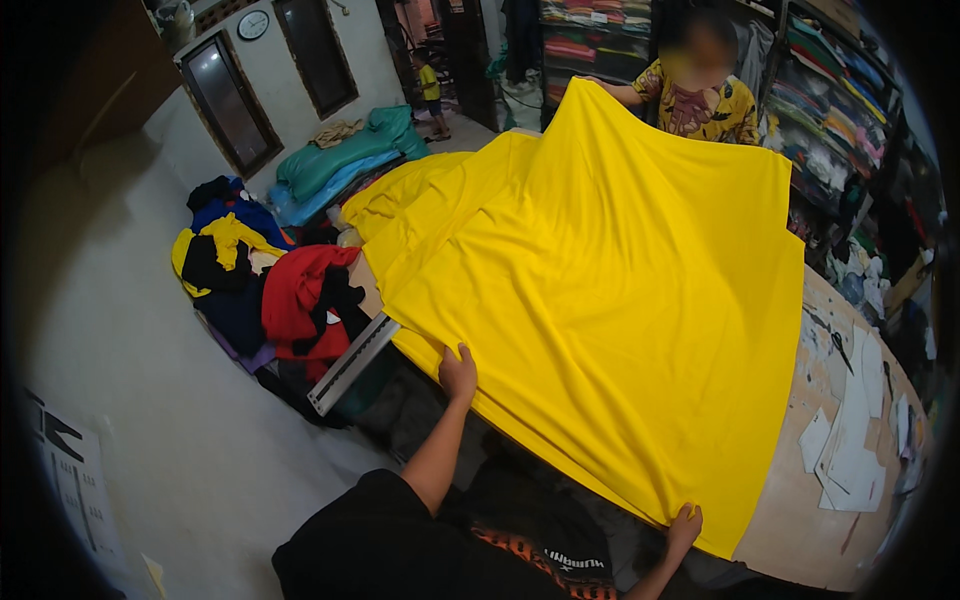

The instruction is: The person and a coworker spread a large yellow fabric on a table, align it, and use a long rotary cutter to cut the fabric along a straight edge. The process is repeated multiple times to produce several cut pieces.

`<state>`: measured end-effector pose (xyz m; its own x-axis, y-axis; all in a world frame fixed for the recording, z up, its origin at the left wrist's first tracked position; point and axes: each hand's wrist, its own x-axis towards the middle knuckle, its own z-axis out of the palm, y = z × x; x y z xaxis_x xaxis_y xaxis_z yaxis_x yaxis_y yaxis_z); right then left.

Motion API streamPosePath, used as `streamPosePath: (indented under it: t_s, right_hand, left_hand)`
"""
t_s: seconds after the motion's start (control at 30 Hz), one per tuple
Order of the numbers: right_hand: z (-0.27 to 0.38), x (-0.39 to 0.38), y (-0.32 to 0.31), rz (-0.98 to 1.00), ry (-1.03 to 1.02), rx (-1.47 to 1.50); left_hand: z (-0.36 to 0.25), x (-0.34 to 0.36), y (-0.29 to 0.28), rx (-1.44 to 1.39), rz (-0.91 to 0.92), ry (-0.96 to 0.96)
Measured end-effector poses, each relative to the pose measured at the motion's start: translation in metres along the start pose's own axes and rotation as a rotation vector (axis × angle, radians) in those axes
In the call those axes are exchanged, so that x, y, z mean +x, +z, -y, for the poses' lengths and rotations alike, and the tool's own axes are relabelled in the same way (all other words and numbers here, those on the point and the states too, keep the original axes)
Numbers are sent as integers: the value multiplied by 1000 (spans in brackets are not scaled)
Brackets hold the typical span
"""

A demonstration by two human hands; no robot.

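Note:
A large sheet of yellow fabric [620,290] spreads over the table, with soft folds across its middle. My left hand [458,374] grips its near edge toward the left, fingers closed over the cloth. Farther right, my right hand [685,526] pinches the same edge close to the near right corner. Across the table a person in a yellow patterned top [735,105] lifts the far edge, so the cloth rises to a peak there. A metal rail [350,365] sticks out from under the fabric beside my left hand.
White paper pattern pieces [850,450] and black scissors [842,350] lie on the wooden table [785,530] at right. Piled clothes, including a red garment [300,295], crowd the left. Green bundles [350,155] sit behind them. Shelves of folded cloth [830,95] stand at the back; a child [430,90] stands near the doorway.

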<state>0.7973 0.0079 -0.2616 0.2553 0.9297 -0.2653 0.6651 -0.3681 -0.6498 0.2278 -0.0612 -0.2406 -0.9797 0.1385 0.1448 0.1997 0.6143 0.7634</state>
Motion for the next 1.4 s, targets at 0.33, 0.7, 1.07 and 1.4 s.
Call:
streamPosePath:
  t_s: [0.33,0.7,1.07,1.4]
  right_hand:
    - [66,-18,-41,-45,-6,427]
    - [31,-34,12,77,27,191]
    - [88,-35,19,-236,118,-162]
    - [126,-71,-25,-488,-392,466]
  left_hand:
    - [6,58,-24,-633,37,-196]
    - [34,86,-33,-576,137,-362]
    - [34,110,-19,-778,172,-279]
    - [-18,114,-70,-764,-100,41]
